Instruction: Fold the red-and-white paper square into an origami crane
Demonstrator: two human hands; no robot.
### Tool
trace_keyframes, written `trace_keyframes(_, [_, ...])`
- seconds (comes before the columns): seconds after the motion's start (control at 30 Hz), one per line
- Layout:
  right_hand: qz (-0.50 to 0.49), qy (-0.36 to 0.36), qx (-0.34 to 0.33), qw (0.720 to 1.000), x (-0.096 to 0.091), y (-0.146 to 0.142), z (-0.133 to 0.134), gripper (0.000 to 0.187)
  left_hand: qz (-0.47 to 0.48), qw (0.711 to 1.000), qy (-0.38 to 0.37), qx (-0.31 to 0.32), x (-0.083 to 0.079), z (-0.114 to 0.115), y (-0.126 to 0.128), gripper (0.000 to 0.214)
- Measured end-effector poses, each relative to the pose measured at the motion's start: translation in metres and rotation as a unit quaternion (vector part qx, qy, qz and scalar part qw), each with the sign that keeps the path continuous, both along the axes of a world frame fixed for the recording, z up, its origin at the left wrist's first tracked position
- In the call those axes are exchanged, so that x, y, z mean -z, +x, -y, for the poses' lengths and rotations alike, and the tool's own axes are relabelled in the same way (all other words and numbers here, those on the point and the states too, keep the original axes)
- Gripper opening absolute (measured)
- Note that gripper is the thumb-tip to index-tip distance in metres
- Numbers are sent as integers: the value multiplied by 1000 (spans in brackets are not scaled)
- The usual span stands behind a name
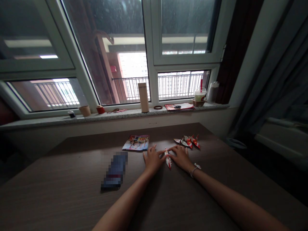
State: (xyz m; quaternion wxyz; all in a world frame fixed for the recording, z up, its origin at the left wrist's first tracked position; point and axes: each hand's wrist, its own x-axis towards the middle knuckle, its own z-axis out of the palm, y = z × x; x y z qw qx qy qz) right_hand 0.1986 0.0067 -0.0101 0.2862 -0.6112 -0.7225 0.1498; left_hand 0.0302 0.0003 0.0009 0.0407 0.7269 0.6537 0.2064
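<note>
My left hand [152, 159] and my right hand [180, 157] rest on the dark wooden table [72, 199], side by side. Between them lies a small folded piece of red and white paper [168, 159]. Fingers of both hands pinch and press on it. Just behind my right hand sit folded red and white paper figures [189, 141]. A colourful printed sheet [136, 142] lies flat behind my left hand. A bracelet circles my right wrist.
A dark flat object [115, 171], blurred out, lies left of my left hand. On the window sill [48, 120] stand a tall beige flask [143, 97], small cups [84, 111], a drink cup with a red straw [200, 94] and a red booklet [179, 106].
</note>
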Motion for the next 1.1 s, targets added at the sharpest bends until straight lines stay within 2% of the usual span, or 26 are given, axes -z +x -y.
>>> trace_keyframes(0.17, [-2, 9, 3, 1000, 1, 1, 0, 20, 11, 1000, 4, 14, -3, 2, 2, 34])
trace_keyframes(0.3, [0, 14, 2, 1000, 0, 2, -1, 21, 22, 999, -26, 17, -3, -1, 0, 28])
trace_keyframes(0.6, [8, 19, 9, 1000, -2, 2, -4, 27, 27, 998, -56, 13, -2, -9, -4, 31])
trace_keyframes(0.8, [25, 29, 13, 999, 1, 3, -5, 37, 28, 998, -50, 19, -4, -9, -1, 43])
trace_keyframes(0.93, [24, 39, 11, 999, 3, 4, -4, 33, 23, 999, -47, 8, -1, -10, -1, 52])
trace_keyframes(1.1, [21, 38, 3, 999, 3, 4, -1, 29, 14, 999, -42, 11, 1, -6, -1, 51])
